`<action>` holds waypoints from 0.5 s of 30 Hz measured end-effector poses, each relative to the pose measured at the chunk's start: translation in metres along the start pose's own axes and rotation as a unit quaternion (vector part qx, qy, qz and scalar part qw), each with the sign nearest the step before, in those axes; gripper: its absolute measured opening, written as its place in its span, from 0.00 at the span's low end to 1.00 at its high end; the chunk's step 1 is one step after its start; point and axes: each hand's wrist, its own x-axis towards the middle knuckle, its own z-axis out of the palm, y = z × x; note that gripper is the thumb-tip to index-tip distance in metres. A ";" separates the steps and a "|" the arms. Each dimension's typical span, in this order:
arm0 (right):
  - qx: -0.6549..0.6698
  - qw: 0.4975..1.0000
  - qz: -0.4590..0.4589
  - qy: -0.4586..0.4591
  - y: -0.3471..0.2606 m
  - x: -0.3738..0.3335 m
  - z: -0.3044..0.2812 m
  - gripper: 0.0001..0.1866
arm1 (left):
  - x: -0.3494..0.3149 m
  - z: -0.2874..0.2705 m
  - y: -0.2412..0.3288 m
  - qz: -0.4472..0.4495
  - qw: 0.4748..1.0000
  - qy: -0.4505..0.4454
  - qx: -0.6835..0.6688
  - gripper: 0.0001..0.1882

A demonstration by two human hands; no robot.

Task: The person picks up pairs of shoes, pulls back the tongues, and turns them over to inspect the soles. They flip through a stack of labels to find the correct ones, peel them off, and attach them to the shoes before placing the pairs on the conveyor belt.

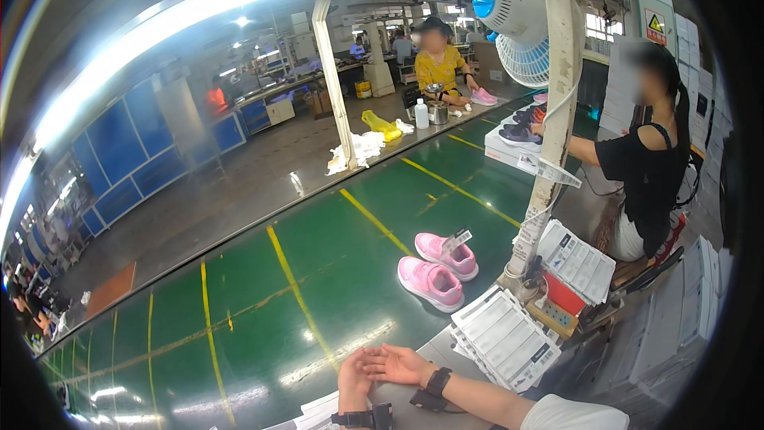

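Note:
My left hand [354, 376] and my right hand [398, 365] rest together at the near edge of the green conveyor belt [247, 302]. The fingers of both are loosely stretched out and overlap, with nothing visible in them. Each wrist wears a black strap. Beyond my hands, a pair of pink sneakers stands on the belt: the nearer shoe [430, 283] and, just behind it, the other shoe [447, 255], which has a tag attached. A stack of printed sheets [507, 340] lies right of my right hand.
A white post [549, 119] carrying a fan [521, 28] rises at the belt's right edge, above a power strip [553, 316]. At the right, a person in black [649, 159] handles dark shoes on a shoebox [509, 151]. Across the belt, a person in yellow [442, 68] touches a pink shoe [483, 96].

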 end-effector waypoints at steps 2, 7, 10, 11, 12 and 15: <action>-0.002 1.000 -0.001 0.001 0.000 0.000 0.000 0.23 | 0.000 -0.001 0.000 0.002 1.000 -0.005 0.000 0.12; -0.012 1.000 -0.003 -0.003 0.000 -0.001 -0.002 0.23 | 0.000 0.000 0.000 -0.005 1.000 -0.013 -0.006 0.12; -0.011 1.000 -0.003 -0.011 0.000 -0.001 0.000 0.22 | -0.003 0.002 0.001 -0.006 1.000 -0.007 -0.004 0.12; -0.010 1.000 -0.001 -0.010 0.001 -0.001 0.001 0.22 | 0.002 -0.002 0.000 -0.011 1.000 -0.013 -0.007 0.11; -0.010 1.000 -0.003 -0.011 0.001 -0.001 0.001 0.22 | 0.003 -0.004 -0.001 -0.016 1.000 -0.020 -0.010 0.11; -0.010 1.000 -0.004 -0.011 0.001 -0.002 0.001 0.22 | 0.004 -0.004 -0.002 -0.012 1.000 -0.017 -0.014 0.12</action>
